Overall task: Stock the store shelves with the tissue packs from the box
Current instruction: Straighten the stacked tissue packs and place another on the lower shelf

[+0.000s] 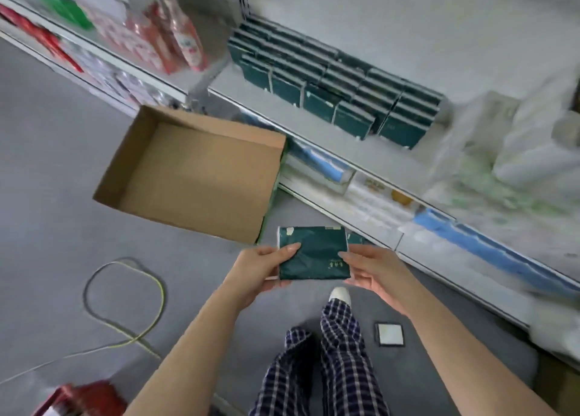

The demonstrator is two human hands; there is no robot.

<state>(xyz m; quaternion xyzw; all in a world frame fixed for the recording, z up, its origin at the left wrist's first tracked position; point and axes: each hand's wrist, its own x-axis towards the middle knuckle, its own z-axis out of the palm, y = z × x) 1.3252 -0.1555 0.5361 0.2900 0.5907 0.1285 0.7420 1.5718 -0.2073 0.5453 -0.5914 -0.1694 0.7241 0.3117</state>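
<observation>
Tissue pack (pixel 314 254) | left hand (pixel 260 269), right hand (pixel 370 271) grip sides

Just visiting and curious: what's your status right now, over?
Left hand and right hand grip green tissue pack. Box shows empty. Stocked packs on shelf ahead; nothing between.
</observation>
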